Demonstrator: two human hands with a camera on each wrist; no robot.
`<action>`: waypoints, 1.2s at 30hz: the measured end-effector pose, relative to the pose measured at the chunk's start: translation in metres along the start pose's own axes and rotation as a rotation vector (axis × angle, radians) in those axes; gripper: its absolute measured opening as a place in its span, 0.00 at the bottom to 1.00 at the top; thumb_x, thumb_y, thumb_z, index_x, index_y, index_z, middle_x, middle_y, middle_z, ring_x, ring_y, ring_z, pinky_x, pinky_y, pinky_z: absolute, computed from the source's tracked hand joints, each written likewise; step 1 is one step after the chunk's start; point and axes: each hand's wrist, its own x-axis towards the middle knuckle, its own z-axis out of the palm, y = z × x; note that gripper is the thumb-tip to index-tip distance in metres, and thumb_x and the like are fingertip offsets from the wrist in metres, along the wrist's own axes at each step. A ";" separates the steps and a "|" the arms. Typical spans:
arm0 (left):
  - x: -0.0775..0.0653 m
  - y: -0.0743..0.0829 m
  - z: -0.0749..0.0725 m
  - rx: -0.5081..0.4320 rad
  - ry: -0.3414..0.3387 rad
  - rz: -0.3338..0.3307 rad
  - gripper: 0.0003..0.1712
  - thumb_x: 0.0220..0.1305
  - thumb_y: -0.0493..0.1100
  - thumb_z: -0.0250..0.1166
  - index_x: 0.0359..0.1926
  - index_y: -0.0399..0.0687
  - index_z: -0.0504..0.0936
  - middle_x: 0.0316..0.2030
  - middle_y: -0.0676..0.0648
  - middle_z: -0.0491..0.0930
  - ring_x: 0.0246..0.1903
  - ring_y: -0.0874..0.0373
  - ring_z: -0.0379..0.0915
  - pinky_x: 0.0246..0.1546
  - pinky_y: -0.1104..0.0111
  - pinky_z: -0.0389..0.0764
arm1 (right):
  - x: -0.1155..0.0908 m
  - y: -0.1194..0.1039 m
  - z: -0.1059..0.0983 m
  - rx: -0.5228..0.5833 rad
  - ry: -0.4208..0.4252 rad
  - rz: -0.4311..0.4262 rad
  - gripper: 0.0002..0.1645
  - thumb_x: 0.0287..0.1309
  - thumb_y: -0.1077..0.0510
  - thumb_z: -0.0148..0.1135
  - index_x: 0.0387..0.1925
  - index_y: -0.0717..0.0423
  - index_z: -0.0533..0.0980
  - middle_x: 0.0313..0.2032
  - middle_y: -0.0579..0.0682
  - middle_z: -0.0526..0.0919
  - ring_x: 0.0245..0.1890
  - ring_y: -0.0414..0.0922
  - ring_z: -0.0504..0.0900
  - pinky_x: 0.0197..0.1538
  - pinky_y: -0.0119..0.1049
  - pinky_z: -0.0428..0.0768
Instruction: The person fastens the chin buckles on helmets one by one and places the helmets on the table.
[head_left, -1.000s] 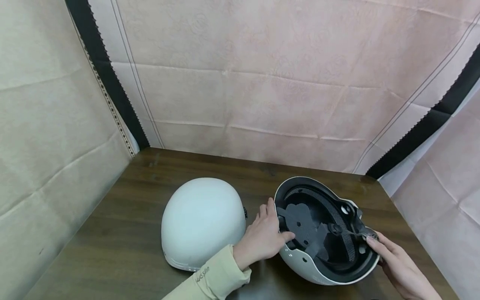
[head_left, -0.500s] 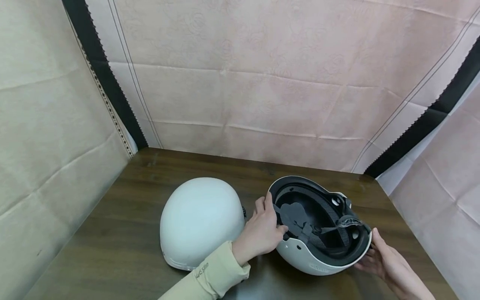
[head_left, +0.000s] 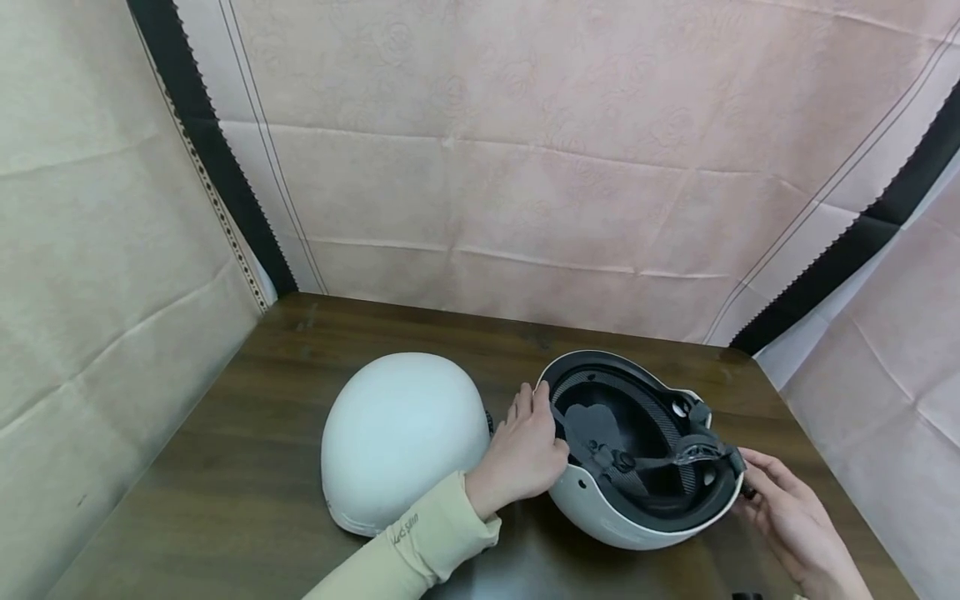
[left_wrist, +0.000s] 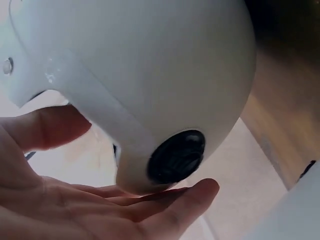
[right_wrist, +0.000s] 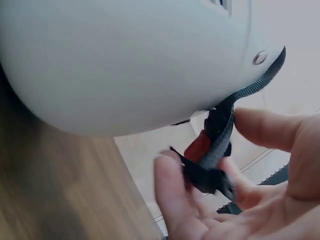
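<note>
An open-face white helmet (head_left: 607,517) lies upturned on the right half of the table, its black lining (head_left: 660,417) facing up. My left hand (head_left: 521,458) grips its left rim, with fingers along the outside; in the left wrist view they pass beneath a black round vent (left_wrist: 177,157). At the opposite rim, my right hand (head_left: 787,517) pinches the hanging black chin strap (right_wrist: 222,142). A red tab (right_wrist: 198,146) shows by the strap's buckle (right_wrist: 207,179), between thumb and fingers. Another strap length (head_left: 697,450) crosses the helmet's opening.
A second white helmet (head_left: 405,442) sits dome up to the left, close beside my left forearm. The brown wooden table (head_left: 247,467) ends at pale cloth walls (head_left: 487,167) at the back and both sides. A small black object (head_left: 746,596) shows at the bottom edge.
The held helmet has shifted a little left. My right hand has gone from the strap at the rim, down under the helmet's side, and back up to the strap end outside it.
</note>
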 end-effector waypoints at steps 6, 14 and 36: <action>-0.001 0.012 -0.009 0.017 -0.004 0.043 0.37 0.68 0.42 0.52 0.75 0.40 0.52 0.75 0.39 0.43 0.73 0.43 0.39 0.68 0.46 0.50 | 0.001 -0.012 0.006 0.069 0.072 -0.062 0.14 0.71 0.69 0.47 0.44 0.54 0.77 0.43 0.46 0.81 0.42 0.38 0.81 0.43 0.31 0.80; 0.001 0.036 -0.017 0.055 -0.054 0.169 0.34 0.69 0.47 0.53 0.73 0.43 0.57 0.74 0.46 0.52 0.74 0.50 0.42 0.69 0.53 0.51 | 0.001 -0.042 0.027 -0.065 0.258 -0.228 0.11 0.63 0.71 0.58 0.42 0.56 0.78 0.36 0.44 0.82 0.30 0.38 0.82 0.30 0.27 0.79; 0.013 0.070 0.008 0.212 -0.101 0.322 0.39 0.66 0.59 0.61 0.72 0.50 0.61 0.63 0.54 0.71 0.58 0.64 0.69 0.58 0.65 0.70 | 0.016 -0.084 0.110 -1.053 0.075 -0.429 0.24 0.62 0.61 0.64 0.59 0.53 0.73 0.47 0.41 0.81 0.43 0.32 0.75 0.39 0.21 0.72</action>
